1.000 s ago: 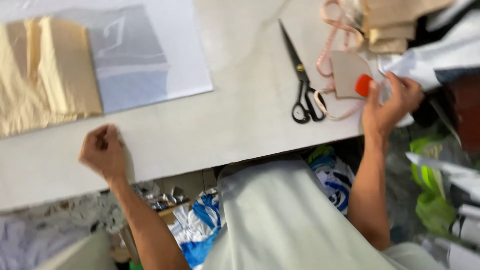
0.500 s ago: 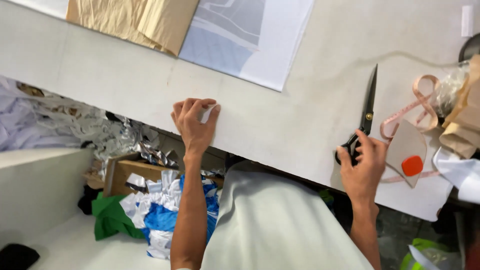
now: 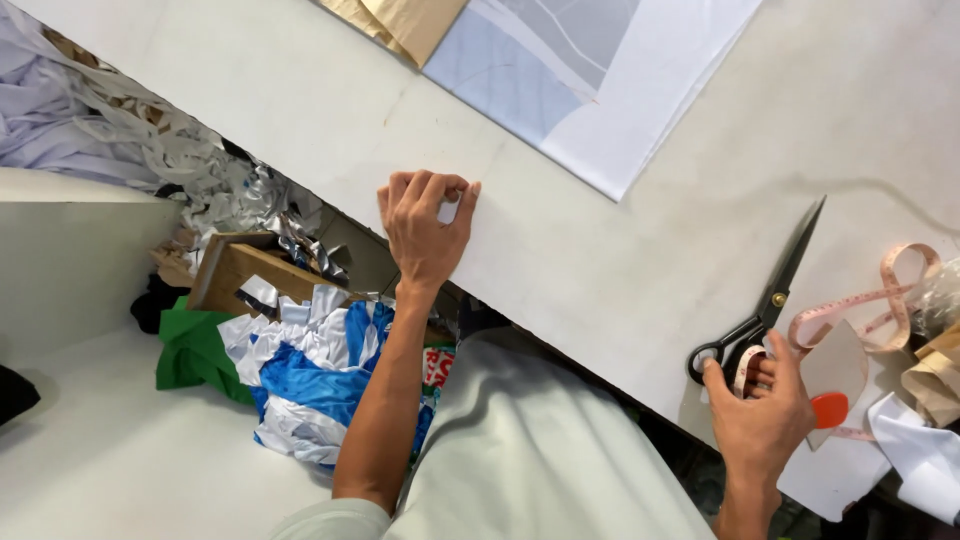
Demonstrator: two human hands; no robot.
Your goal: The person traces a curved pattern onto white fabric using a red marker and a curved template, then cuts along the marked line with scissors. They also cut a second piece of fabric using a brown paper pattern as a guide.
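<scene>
At the near edge of the surface [image 3: 620,270], the right hand [image 3: 762,415] rests on the loops of the black-handled scissors [image 3: 765,300], fingertips at the rings, not yet threaded through; grip looks loose, half-closed. Scissors lie flat, blades shut, tip pointing away towards the far side. Pink measuring tape [image 3: 880,295] loops just beside the handles and partly under the fingers, so a lift could snag it. An orange-red disc [image 3: 828,408] and a pale card piece [image 3: 835,370] sit touching that hand's right side.

Left hand [image 3: 428,225] is curled at the surface edge, pinching a small white piece [image 3: 449,209], likely chalk; cannot tell for sure.

To do it well, in my judgement: thumb and fingers go fully into the rings before lifting, tape is cleared off first, blades stay closed and low.

White and pale-blue fabric [image 3: 610,90] lies well apart at the far side, tan paper [image 3: 410,20] beside it. Fabric scraps [image 3: 310,370] are piled on the floor below.
</scene>
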